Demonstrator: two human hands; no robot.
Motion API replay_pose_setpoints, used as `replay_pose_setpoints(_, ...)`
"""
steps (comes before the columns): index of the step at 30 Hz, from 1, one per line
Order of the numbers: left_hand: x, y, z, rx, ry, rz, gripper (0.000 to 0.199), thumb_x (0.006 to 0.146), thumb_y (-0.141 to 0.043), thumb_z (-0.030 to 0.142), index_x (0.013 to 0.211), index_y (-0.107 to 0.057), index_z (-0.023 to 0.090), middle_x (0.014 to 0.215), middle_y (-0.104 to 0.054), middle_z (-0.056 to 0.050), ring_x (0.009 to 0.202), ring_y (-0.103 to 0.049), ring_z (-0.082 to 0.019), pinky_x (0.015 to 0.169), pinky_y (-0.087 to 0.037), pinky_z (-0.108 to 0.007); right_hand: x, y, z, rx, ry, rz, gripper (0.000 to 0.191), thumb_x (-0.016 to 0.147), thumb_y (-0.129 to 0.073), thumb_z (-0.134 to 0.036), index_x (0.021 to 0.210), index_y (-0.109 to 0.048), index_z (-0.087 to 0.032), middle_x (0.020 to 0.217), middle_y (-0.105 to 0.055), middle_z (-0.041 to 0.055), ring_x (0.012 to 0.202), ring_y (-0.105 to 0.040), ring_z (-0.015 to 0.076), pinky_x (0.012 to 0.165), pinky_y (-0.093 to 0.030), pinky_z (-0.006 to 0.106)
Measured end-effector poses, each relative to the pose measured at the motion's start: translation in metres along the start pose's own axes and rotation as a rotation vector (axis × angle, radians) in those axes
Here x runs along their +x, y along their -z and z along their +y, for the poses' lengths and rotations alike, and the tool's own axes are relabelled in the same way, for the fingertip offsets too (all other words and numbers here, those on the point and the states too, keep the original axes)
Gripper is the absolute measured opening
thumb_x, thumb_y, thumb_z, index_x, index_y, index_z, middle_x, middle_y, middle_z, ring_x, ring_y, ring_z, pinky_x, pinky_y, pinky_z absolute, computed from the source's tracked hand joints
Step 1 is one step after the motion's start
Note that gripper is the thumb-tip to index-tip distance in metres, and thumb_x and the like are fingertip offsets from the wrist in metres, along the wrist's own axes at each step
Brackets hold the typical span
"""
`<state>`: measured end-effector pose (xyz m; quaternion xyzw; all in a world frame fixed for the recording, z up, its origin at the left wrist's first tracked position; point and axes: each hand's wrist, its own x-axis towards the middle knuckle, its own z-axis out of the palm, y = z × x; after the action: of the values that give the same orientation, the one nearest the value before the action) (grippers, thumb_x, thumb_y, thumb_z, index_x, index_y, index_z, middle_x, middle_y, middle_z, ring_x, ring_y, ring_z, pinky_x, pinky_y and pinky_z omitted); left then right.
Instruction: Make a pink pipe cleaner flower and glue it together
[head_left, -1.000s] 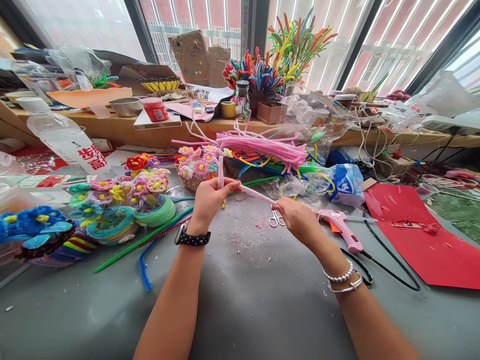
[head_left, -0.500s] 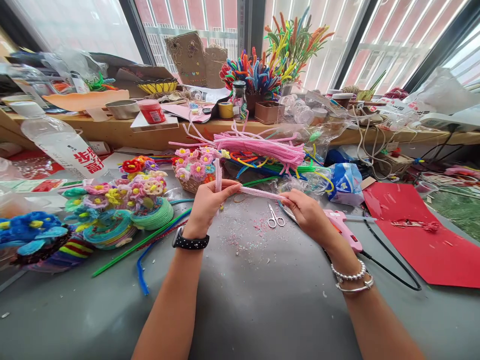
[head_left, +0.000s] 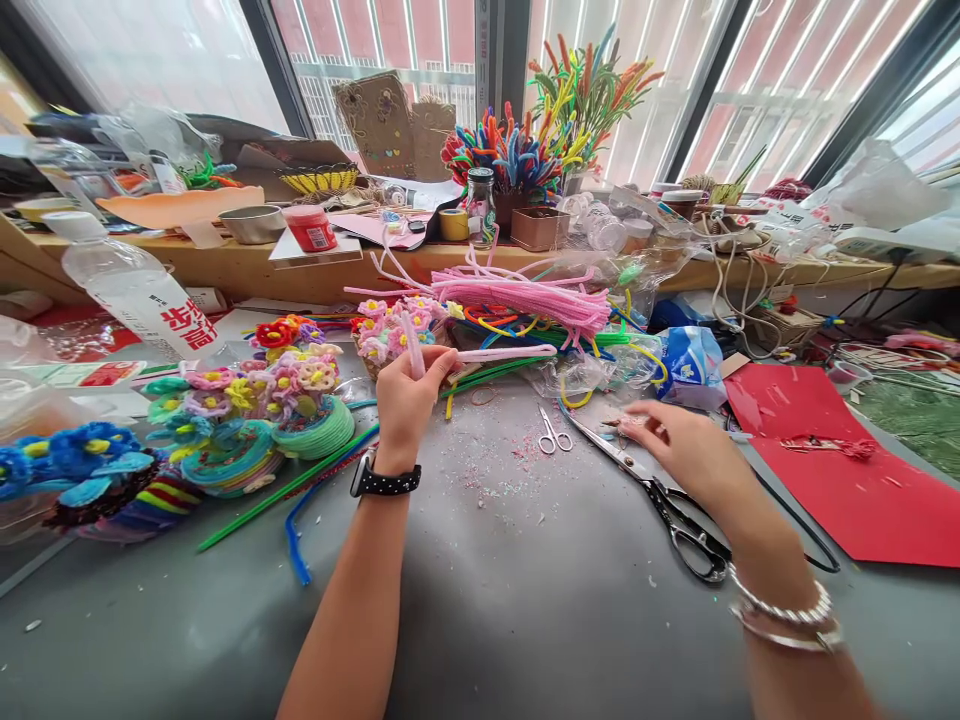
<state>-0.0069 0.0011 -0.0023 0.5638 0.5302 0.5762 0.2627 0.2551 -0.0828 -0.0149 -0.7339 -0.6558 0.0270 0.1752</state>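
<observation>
A light pink pipe cleaner (head_left: 506, 353) is pinched in my left hand (head_left: 409, 400); one end points right, and another part stands up above the fist. My right hand (head_left: 679, 445) is away from it, fingers loosely curled and apart, over the hot glue gun area at the right. Its fingertips are near large black-handled scissors (head_left: 651, 482), which lie on the grey table. Whether they touch anything is hard to tell. Small scissors (head_left: 554, 430) lie between the hands. Behind them is a bundle of pink pipe cleaners (head_left: 525, 295).
Pipe-cleaner flower pots (head_left: 311, 425) and a water bottle (head_left: 139, 285) stand at the left. Green and blue stems (head_left: 296, 540) lie beside my left forearm. A red sheet (head_left: 862, 480) and a blue-white packet (head_left: 690, 365) are at the right. A cluttered shelf (head_left: 420, 262) runs behind.
My right hand has let go of the pink pipe cleaner and moved right and down. The large scissors now show beneath it. My left hand still holds the pipe cleaner, whose free end has risen.
</observation>
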Motion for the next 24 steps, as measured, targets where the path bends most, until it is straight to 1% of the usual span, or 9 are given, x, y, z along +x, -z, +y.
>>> replay_pose_setpoints(3,0.002,-0.001,-0.004,-0.030,0.021,0.022,0.020,0.063,-0.062,0.034,0.073,-0.065,0.017,0.065,-0.066,-0.003,0.045,-0.049,-0.008,0.041,-0.037,-0.020,-0.039,0.004,0.032,-0.162,-0.185,-0.060,0.023,0.074,-0.047,-0.038,0.079,-0.064,-0.023,0.076,-0.066,0.0056,0.062,-0.060,0.0216,0.048,-0.038,0.028)
replay_pose_setpoints(5,0.002,-0.002,-0.007,-0.067,0.033,0.015,0.022,0.063,-0.062,0.035,0.075,-0.065,0.016,0.066,-0.066,-0.003,0.041,-0.045,-0.006,0.040,-0.036,-0.020,-0.063,0.000,0.051,-0.114,-0.187,-0.176,0.026,0.070,-0.050,-0.043,0.077,-0.063,-0.021,0.077,-0.066,0.0062,0.065,-0.060,0.0220,0.049,-0.041,0.028)
replay_pose_setpoints(6,0.003,-0.003,-0.009,-0.084,0.036,0.009,0.023,0.062,-0.063,0.035,0.075,-0.065,0.016,0.066,-0.066,-0.003,0.040,-0.043,-0.006,0.039,-0.035,-0.020,-0.073,-0.002,0.058,-0.096,-0.171,-0.194,0.027,0.069,-0.051,-0.044,0.077,-0.062,-0.021,0.079,-0.065,0.0066,0.068,-0.061,0.0227,0.052,-0.042,0.029)
replay_pose_setpoints(9,0.003,-0.004,-0.012,-0.105,0.037,0.000,0.024,0.060,-0.064,0.034,0.075,-0.066,0.015,0.066,-0.066,-0.004,0.040,-0.043,-0.006,0.038,-0.032,-0.020,-0.088,-0.011,0.064,-0.061,-0.110,-0.162,0.021,0.067,-0.051,-0.038,0.076,-0.058,-0.021,0.083,-0.063,0.0069,0.076,-0.060,0.0233,0.058,-0.044,0.030)
replay_pose_setpoints(11,0.003,-0.004,-0.013,-0.110,0.039,-0.008,0.025,0.060,-0.064,0.034,0.075,-0.065,0.015,0.065,-0.066,-0.004,0.040,-0.041,-0.006,0.038,-0.030,-0.019,-0.088,-0.015,0.060,-0.048,-0.103,-0.151,0.016,0.067,-0.049,-0.034,0.074,-0.054,-0.020,0.080,-0.062,0.0062,0.074,-0.059,0.0218,0.058,-0.043,0.030)
replay_pose_setpoints(13,0.003,-0.003,-0.013,-0.119,0.038,-0.014,0.025,0.060,-0.064,0.035,0.075,-0.065,0.015,0.065,-0.066,-0.004,0.039,-0.039,-0.005,0.037,-0.030,-0.019,-0.081,-0.015,0.054,-0.053,-0.128,-0.193,0.010,0.066,-0.048,-0.029,0.069,-0.049,-0.020,0.072,-0.060,0.0045,0.064,-0.057,0.0194,0.054,-0.040,0.028)
replay_pose_setpoints(16,0.003,-0.003,-0.012,-0.124,0.034,-0.021,0.025,0.061,-0.063,0.036,0.074,-0.065,0.015,0.065,-0.066,-0.004,0.038,-0.038,-0.005,0.037,-0.029,-0.019,-0.069,-0.012,0.045,-0.066,-0.143,-0.331,0.007,0.061,-0.047,-0.022,0.060,-0.039,-0.021,0.058,-0.052,0.0003,0.050,-0.048,0.0152,0.045,-0.032,0.025)
replay_pose_setpoints(19,0.004,-0.002,-0.012,-0.111,0.036,-0.026,0.026,0.060,-0.063,0.036,0.074,-0.065,0.015,0.065,-0.066,-0.004,0.038,-0.038,-0.004,0.037,-0.029,-0.019,-0.061,-0.006,0.039,-0.020,-0.090,-0.463,0.013,0.058,-0.046,-0.020,0.054,-0.033,-0.021,0.051,-0.045,-0.0026,0.046,-0.041,0.0126,0.043,-0.026,0.023)
replay_pose_setpoints(24,0.004,-0.001,-0.013,-0.098,0.054,-0.015,0.026,0.060,-0.063,0.036,0.075,-0.065,0.014,0.066,-0.066,-0.005,0.038,-0.038,-0.005,0.036,-0.028,-0.019,-0.062,0.006,0.032,0.259,-0.088,-0.548,0.011,0.067,-0.042,-0.026,0.058,-0.041,-0.020,0.053,-0.047,-0.0026,0.047,-0.041,0.0111,0.042,-0.030,0.021)
